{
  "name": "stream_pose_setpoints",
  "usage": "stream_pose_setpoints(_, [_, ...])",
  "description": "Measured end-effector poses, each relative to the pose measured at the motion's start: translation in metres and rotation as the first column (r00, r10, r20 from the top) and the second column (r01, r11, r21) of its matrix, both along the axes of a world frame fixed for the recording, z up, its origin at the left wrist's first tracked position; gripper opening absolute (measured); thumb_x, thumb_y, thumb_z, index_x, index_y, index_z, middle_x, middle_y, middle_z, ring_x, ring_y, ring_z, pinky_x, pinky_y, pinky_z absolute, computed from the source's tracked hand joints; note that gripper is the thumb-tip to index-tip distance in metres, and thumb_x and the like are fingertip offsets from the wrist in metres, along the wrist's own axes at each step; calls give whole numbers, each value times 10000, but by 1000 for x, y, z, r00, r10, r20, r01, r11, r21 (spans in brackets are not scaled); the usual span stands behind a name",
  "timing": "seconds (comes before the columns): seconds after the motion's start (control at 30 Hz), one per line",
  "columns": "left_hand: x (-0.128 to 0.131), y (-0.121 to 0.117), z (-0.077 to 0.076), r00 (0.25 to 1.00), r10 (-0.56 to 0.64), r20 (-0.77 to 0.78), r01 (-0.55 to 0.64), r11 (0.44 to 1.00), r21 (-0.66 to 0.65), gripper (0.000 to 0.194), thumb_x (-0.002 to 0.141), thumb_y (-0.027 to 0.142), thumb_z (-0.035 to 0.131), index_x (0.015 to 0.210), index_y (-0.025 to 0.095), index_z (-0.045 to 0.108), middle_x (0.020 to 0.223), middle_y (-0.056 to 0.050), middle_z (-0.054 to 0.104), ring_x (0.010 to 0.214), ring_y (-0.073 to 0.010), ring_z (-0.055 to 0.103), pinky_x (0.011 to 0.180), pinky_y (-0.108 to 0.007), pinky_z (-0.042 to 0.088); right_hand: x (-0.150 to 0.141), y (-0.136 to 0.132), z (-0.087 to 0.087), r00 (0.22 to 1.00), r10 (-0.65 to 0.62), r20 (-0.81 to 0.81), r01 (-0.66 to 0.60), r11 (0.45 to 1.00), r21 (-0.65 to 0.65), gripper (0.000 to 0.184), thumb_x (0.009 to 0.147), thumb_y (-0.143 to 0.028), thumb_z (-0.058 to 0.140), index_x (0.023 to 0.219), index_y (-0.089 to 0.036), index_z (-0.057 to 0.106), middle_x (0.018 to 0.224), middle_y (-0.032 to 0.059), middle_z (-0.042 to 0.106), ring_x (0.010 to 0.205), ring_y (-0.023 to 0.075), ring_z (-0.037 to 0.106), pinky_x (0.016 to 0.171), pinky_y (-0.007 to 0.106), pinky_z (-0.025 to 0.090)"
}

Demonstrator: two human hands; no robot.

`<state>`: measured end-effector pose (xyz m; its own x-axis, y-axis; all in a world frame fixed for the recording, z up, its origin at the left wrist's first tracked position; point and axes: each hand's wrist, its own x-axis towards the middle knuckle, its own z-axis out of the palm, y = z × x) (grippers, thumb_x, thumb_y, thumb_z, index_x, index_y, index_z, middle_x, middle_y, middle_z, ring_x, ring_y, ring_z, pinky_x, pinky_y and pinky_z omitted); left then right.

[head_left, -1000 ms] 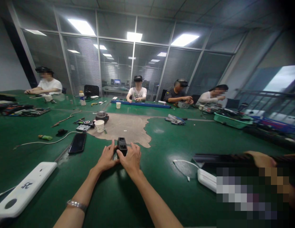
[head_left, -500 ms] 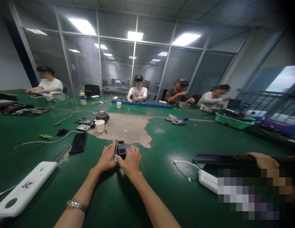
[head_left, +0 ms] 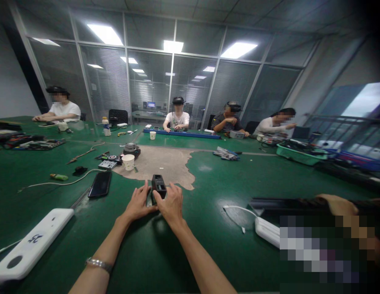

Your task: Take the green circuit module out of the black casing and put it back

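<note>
A small black box-shaped device [head_left: 159,184] with rectangular openings in its top stands between my hands, just above or on the green table. My right hand [head_left: 171,204] grips it from the right, thumb across the near side. On the other side, my left hand [head_left: 139,203] has its fingers along the left edge and its thumb near the bottom. A small greenish part shows low at the device's left side, partly hidden by the hands. I cannot tell what the device is.
A black phone [head_left: 100,184], a white cable [head_left: 59,183] and a white power bank [head_left: 33,245] lie left. Beyond are a paper cup [head_left: 128,162] and a bare patch [head_left: 165,161]. A neighbour's hand [head_left: 341,205] rests on a black bar at right; coworkers sit across the table.
The device has turned and tipped in my hands: its grey face with a bluish patch is replaced by a black face with openings. My hands have barely shifted.
</note>
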<state>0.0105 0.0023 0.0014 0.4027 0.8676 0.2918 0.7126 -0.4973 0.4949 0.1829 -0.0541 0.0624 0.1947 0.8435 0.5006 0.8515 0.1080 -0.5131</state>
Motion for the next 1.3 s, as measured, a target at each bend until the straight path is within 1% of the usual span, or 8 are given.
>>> stream_pose_setpoints(0.13, [0, 2, -2, 1000, -11, -1, 11, 1000, 12, 1233, 812, 619, 700, 1613, 198, -137, 1545, -159, 472, 1456, -383, 347, 1216, -599, 151, 32, 4, 3, 1000, -23, 12, 22, 996, 89, 436, 917, -505, 637, 1118, -129, 727, 1369, 187, 614, 1282, 326, 498, 1083, 440, 373])
stream_pose_setpoints(0.33, [0, 2, 0, 1000, -18, -16, 18, 1000, 5, 1225, 839, 615, 680, 1602, 192, -180, 1522, -146, 509, 1427, -398, 366, 1206, -604, 177, 66, -2, -29, 996, -82, 29, 81, 996, 24, 402, 898, -479, 662, 1062, -122, 744, 1355, 190, 620, 1272, 338, 502, 1069, 447, 389])
stream_pose_setpoints(0.43, [1, 1, 1, 1000, -14, -20, 14, 1000, 3, 1221, 845, 615, 677, 1602, 182, -177, 1508, -153, 521, 1417, -399, 372, 1193, -604, 206, 64, -7, -35, 996, -89, 30, 89, 996, -22, 393, 903, -493, 654, 1053, -143, 750, 1380, 185, 606, 1284, 342, 494, 1060, 446, 397])
stream_pose_setpoints(0.63, [-1, 3, -2, 999, -27, -35, 28, 999, 20, 1199, 863, 615, 660, 1600, 186, -182, 1526, -150, 504, 1419, -396, 366, 1189, -596, 210, 57, -11, -35, 988, -107, 108, 116, 989, -86, 416, 883, -526, 670, 1065, -161, 751, 1397, 186, 590, 1290, 356, 475, 1042, 462, 403])
stream_pose_setpoints(0.9, [-1, 3, -4, 999, -37, -24, 38, 998, 49, 1206, 863, 628, 658, 1596, 198, -198, 1531, -160, 493, 1400, -398, 387, 1173, -611, 220, 57, -19, -39, 967, -164, 195, 180, 981, -68, 656, 832, -639, 692, 1246, -131, 661, 1449, 213, 525, 1339, 382, 410, 1038, 483, 386])
stream_pose_setpoints(1.0, [-2, 4, -5, 999, -43, -16, 43, 998, 46, 1229, 851, 618, 681, 1593, 198, -204, 1521, -164, 504, 1393, -402, 392, 1169, -619, 217, 56, -18, -39, 969, -162, 186, 176, 982, -65, 607, 844, -624, 686, 1210, -139, 680, 1450, 211, 526, 1338, 378, 413, 1041, 481, 383])
stream_pose_setpoints(1.17, [-5, 7, -7, 999, -46, -2, 46, 998, 39, 1231, 857, 592, 693, 1591, 183, -207, 1500, -172, 523, 1364, -386, 421, 1168, -610, 222, 59, -15, -39, 975, -148, 163, 164, 982, -90, 414, 872, -525, 682, 1038, -152, 748, 1449, 202, 536, 1324, 372, 435, 1047, 483, 385])
stream_pose_setpoints(1.3, [-6, 9, -7, 998, -57, 19, 56, 998, 38, 1222, 868, 576, 687, 1587, 173, -215, 1488, -182, 532, 1353, -381, 440, 1164, -605, 233, 61, -15, -27, 986, -150, 76, 154, 987, -53, 347, 887, -487, 675, 975, -162, 763, 1401, 182, 583, 1301, 359, 459, 1046, 463, 400])
